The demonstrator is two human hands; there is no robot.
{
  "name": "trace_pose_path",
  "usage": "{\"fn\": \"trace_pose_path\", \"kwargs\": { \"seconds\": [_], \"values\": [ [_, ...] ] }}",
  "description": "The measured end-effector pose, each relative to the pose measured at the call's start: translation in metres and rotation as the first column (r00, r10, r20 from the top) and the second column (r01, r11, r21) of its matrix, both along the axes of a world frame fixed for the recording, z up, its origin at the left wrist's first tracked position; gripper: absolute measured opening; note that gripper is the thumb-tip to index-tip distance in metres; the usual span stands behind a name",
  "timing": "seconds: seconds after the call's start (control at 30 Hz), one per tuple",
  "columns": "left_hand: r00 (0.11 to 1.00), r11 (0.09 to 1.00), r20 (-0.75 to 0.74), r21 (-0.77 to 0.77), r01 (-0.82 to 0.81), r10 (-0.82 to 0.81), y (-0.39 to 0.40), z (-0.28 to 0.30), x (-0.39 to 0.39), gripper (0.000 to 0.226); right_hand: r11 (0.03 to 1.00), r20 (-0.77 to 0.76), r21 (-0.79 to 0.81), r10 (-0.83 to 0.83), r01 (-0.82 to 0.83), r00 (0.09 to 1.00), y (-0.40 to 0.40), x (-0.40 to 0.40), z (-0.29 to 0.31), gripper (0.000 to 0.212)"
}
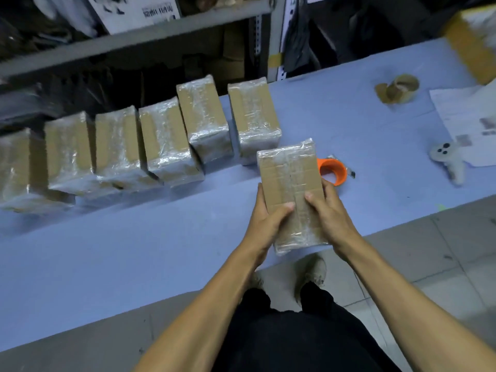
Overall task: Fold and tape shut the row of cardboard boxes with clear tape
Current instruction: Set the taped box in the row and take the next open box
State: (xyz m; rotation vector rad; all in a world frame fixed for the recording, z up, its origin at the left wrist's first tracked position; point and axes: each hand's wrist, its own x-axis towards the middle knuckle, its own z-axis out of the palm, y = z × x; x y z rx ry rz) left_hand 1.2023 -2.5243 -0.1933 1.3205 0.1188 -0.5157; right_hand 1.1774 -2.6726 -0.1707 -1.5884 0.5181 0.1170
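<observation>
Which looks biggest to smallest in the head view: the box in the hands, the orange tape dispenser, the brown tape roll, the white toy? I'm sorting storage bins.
1. Held box, clearly largest, though nearest the camera.
2. Brown tape roll, white toy and orange tape dispenser look alike; the box partly hides the dispenser, so I won't rank them.
</observation>
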Motion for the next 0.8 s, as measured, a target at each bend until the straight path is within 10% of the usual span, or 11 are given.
{"fn": "trace_pose_path", "kwargs": {
  "seconds": [0.8],
  "values": [
    [0.99, 0.96, 0.023, 0.241, -0.141, 0.14, -0.157, 0.055, 0.172, 0.023, 0.996, 0.051, -0.046, 0.077, -0.075, 0.996, -0.147, 0.157, 0.02, 0.05]
  ]
}}
